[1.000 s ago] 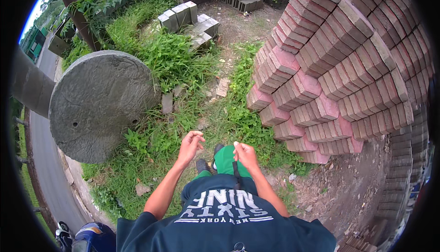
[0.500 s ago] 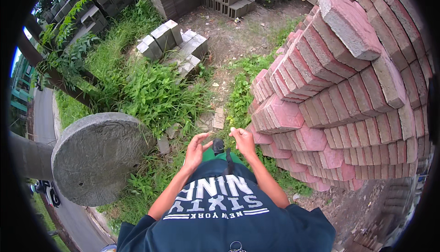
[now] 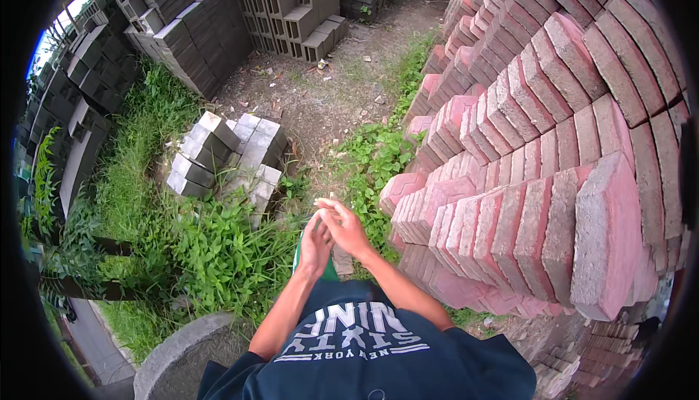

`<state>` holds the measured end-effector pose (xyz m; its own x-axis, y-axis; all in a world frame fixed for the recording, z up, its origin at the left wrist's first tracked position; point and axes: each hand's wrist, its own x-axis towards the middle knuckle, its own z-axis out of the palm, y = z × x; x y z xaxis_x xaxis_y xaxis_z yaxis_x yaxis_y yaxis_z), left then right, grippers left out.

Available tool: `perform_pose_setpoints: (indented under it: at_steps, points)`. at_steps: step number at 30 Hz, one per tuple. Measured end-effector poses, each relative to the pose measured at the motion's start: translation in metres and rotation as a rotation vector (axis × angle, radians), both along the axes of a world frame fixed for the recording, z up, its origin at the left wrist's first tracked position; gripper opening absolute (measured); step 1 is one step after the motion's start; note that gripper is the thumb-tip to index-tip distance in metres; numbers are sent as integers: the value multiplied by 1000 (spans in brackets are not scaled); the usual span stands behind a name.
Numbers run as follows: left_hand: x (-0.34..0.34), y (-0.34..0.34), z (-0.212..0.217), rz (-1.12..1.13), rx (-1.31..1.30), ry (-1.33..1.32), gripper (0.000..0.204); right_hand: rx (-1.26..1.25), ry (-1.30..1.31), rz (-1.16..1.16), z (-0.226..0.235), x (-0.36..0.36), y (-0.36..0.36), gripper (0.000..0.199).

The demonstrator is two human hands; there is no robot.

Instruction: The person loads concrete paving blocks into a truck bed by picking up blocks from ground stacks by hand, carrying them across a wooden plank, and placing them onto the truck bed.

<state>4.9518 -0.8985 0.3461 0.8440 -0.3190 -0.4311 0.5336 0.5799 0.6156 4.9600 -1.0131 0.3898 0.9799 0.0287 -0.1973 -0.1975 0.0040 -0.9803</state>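
Note:
In front of my body, above the green trouser leg (image 3: 329, 269), my two hands meet. My left hand (image 3: 315, 246) is open, its fingers stretched forward and close together, the tips touching the other hand. Across those tips lies my right hand (image 3: 345, 227), its fingers bent and pressed together. A tiny pale spot shows at its fingertips; whether it is a held thing or a fingertip I cannot tell. Nearest on the right stands a stack of pink-faced paving blocks (image 3: 535, 232), set on edge in stepped rows. A larger pink block (image 3: 608, 236) forms its near end.
Grey blocks (image 3: 204, 149) lie in a low heap ahead left, among weeds (image 3: 218, 243). Hollow concrete blocks (image 3: 298, 18) are piled at the back. A round concrete slab (image 3: 182, 349) sits at lower left. A dirt path (image 3: 335, 94) runs between the stacks.
My hands, apart before with fingers pinched, have come together and touch. The view has moved forward: the grey heap is nearer, and the round slab has slid toward the lower edge.

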Motion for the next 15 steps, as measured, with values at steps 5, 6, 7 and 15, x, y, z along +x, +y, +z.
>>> perform_pose_setpoints:
  at_steps: [5, 6, 7, 15]
  points:
    - [169, -9, 40, 97, -176, 90, 71, -401, -267, 92, 9, 143, 29, 53]
    - [204, -16, 51, 176, -122, 189, 75, -363, -290, 59, 8, 166, 27, 54]
    - [234, -21, 61, 167, -120, 188, 75, -319, -312, 34, 18, 187, 27, 54]
    - [432, -107, 88, 224, 67, -219, 72, -81, -213, 5, 65, 344, -40, 62]
